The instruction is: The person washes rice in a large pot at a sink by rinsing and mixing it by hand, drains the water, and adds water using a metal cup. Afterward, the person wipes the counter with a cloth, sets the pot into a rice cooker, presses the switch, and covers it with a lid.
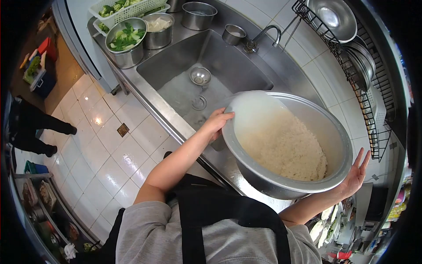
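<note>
The left hand [217, 122] grips the rim of a big silver pot [285, 186]; the right hand [354, 177] spreads its fingers by the other side. Cloudy water [254, 115] and white rice [299, 152] sit in the pot, tipped at the edge of the sink [176, 66], with open room past its lip.

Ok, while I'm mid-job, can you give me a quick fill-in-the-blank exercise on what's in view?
1. The big pot holds cloudy water and white grains of ____.
2. The pot is tipped toward the ____.
3. The hand nearer the tap is the person's ____ one.
4. The apron is ____ in colour.

Missing words: rice; sink; left; black.
</note>
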### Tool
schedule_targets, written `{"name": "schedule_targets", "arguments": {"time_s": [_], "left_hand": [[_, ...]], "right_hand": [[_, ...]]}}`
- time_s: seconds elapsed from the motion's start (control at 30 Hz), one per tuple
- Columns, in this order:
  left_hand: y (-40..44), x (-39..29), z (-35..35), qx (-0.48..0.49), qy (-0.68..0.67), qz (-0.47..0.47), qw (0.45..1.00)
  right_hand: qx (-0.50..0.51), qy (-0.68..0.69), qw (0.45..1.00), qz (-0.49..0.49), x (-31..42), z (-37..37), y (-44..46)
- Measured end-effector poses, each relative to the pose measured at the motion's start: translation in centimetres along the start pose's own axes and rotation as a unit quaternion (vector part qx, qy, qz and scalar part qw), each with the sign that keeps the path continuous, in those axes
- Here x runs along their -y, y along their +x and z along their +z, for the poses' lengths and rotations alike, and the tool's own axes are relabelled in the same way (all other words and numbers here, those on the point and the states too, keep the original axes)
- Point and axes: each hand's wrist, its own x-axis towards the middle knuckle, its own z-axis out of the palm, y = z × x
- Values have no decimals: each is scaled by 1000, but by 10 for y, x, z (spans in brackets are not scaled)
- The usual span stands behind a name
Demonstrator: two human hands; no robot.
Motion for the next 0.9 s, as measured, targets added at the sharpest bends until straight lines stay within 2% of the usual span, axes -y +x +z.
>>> {"name": "schedule_targets", "arguments": {"time_s": [0.33,0.4,0.9], "left_hand": [[0,-7,-1,13,-8,-16,1000],[5,-5,-4,19,-11,-20,1000],[20,0,-16,21,-8,-46,999]], "right_hand": [[-15,-17,1000,-8,-2,9,2],[-48,-35,998,-14,-3,17,1],[-49,-44,998,-19,-6,26,8]]}}
